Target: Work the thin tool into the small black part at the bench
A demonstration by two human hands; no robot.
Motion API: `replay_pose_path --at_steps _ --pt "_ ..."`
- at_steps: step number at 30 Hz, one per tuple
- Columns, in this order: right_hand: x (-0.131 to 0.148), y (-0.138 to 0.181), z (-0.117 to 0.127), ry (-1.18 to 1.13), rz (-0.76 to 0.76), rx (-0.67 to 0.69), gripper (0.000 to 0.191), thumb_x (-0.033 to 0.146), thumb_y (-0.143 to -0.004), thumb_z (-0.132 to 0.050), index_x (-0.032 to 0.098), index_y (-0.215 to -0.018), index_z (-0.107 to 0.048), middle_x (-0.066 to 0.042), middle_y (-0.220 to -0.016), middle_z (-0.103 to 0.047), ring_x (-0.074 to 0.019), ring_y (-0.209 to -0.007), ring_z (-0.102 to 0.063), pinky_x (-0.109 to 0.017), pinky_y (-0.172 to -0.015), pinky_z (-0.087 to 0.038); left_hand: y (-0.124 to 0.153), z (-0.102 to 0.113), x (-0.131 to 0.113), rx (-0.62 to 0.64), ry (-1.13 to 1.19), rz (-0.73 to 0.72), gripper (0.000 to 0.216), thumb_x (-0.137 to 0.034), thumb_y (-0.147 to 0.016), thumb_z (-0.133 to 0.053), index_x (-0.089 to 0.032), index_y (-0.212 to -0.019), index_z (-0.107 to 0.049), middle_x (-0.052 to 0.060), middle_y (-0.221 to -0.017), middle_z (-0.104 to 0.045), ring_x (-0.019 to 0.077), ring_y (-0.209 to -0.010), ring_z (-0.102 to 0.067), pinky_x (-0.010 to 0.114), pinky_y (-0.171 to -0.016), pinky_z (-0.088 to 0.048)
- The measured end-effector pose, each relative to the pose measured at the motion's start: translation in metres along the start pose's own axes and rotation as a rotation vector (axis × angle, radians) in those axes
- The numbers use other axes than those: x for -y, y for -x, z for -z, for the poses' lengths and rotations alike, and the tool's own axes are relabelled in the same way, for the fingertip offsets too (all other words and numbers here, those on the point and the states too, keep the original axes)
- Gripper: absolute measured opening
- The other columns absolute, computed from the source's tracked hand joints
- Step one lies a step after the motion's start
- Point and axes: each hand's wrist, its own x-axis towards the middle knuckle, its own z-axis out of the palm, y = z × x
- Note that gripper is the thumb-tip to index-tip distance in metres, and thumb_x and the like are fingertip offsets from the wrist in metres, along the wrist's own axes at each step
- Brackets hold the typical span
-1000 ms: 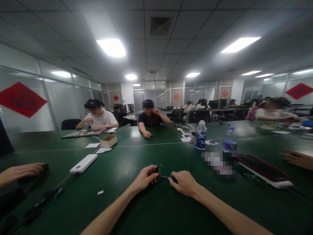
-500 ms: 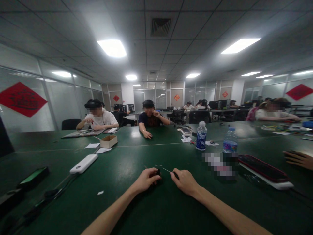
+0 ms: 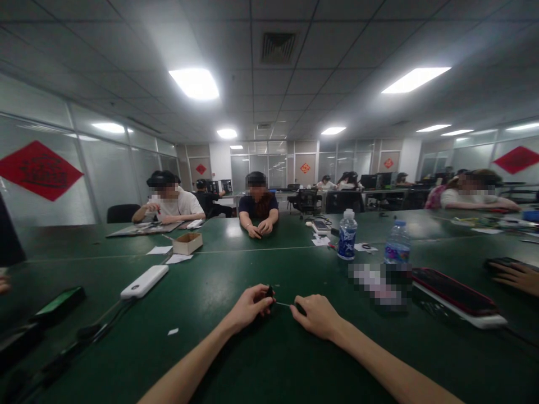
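My left hand (image 3: 249,307) is closed around a small black part (image 3: 270,292), pinched between thumb and fingers just over the green table (image 3: 269,359). What kind of part it is cannot be made out. Facing it, my right hand (image 3: 318,315) grips a screwdriver (image 3: 283,304) by its dark handle, most of which the fingers cover. The thin metal shaft points left, and its tip is at the black part; whether it sits in the part is too small to tell.
A white power bank (image 3: 145,281) with cables lies left, near a paper scrap (image 3: 173,331). To the right are two bottles (image 3: 347,235) and a red-edged phone (image 3: 455,292). A small open box (image 3: 187,243) stands farther off. A co-worker's hand (image 3: 520,276) rests at far right.
The screwdriver has swung lower and its tip has come to the black part, which my left hand now holds more upright. The person opposite has brought both hands together on the table.
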Motion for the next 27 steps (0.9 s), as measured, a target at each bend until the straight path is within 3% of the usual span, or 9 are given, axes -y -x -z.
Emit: replay_pose_path --at_steps 16,27 --pt "0.0013 0.0014 0.0029 -0.003 0.023 0.046 0.036 0.04 -0.093 -0.035 0.018 -0.086 -0.063 -0.005 -0.075 -0.067 -0.0152 -0.064 -0.061 -0.025 -0.064 -0.042 -0.0007 -0.0006 -0.0012 0.017 0.019 -0.008 0.034 -0.032 -0.075 -0.065 -0.013 -0.102 -0.056 0.006 -0.092 -0.063 0.0143 -0.074 -0.057 0.029 -0.069 -0.046" --pt "-0.0005 0.0007 -0.0028 0.03 -0.015 -0.014 0.036 0.038 -0.093 -0.035 0.017 -0.082 -0.062 -0.006 -0.074 -0.068 -0.0172 -0.066 -0.063 -0.025 -0.061 -0.04 -0.0019 0.0008 0.0048 0.004 0.01 -0.03 0.033 -0.035 -0.079 -0.061 -0.013 -0.103 -0.054 0.008 -0.096 -0.063 0.0151 -0.076 -0.057 0.029 -0.069 -0.045"
